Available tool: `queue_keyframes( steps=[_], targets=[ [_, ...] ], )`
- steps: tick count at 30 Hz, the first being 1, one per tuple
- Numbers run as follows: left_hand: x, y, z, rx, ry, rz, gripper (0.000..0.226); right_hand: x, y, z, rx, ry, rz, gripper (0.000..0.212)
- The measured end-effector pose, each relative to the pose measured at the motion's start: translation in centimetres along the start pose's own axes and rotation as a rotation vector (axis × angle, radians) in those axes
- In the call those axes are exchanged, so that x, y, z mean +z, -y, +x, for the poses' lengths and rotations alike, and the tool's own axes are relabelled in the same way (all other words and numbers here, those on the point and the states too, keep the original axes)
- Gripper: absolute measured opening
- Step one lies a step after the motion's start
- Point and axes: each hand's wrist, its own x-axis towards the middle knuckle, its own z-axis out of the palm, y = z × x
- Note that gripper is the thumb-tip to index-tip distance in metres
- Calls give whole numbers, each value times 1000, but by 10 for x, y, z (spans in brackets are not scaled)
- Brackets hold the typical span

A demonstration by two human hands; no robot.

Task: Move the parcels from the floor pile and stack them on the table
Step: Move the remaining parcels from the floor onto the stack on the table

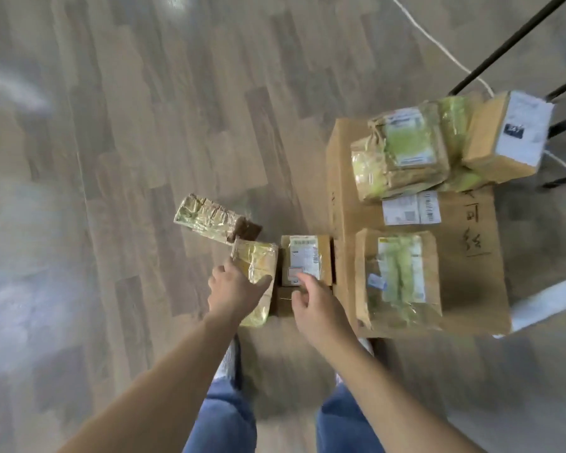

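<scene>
Reaching down, the left hand (234,289) grips the tape-wrapped parcel (258,259) at its near end; the right hand (314,305) touches the small labelled box (307,256) beside it, grip not clear. Both lie on the floor (111,158), beside the large carton (471,230).

- Left hand (234,289) covers the taped parcel's (258,264) near half; whether it grips cannot be told
- Right hand (314,305) hides most of a low box (284,304)
- Both forearms run off the bottom edge
- Label (410,209) print is too blurred to read
- Black legs (510,44) and cable (432,37) are cut by the top and right edges
</scene>
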Motion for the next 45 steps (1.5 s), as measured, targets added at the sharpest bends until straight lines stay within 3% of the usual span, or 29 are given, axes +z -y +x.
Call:
queue_keyframes(
  steps=[4, 9, 12, 18, 23, 30, 37, 41, 45],
  targets=[
    [51, 53, 90, -138, 91, -119, 74, 71, -38, 61, 117, 98, 57, 49],
    [74, 89, 126, -10, 169, -67, 5, 121, -62, 106, 228, 239, 94, 68],
    [72, 92, 116, 58, 186, -59, 11, 125, -53, 103, 316, 270, 228, 73],
    [-5, 68, 23, 147, 188, -185, 7, 39, 20, 21, 256, -29, 156, 48],
    [-117, 8, -110, 372, 192, -201, 9, -70, 117, -97, 174, -411, 106, 54],
    [-249, -69, -288, 751, 102, -124, 6, -223, 205, -281, -30, -640, 160, 72],
    [-283, -107, -458, 1103, -49, 55, 8, -302, 183, -473, -104, -854, 151, 53],
    [-262, -119, -559, 1328, -140, 131, 6, -307, 138, -580, -104, -1087, 229, 43],
    [-223, -109, -664, 1542, -234, 135, 9, -290, 80, -691, -118, -1214, 384, 53]
  ],
)
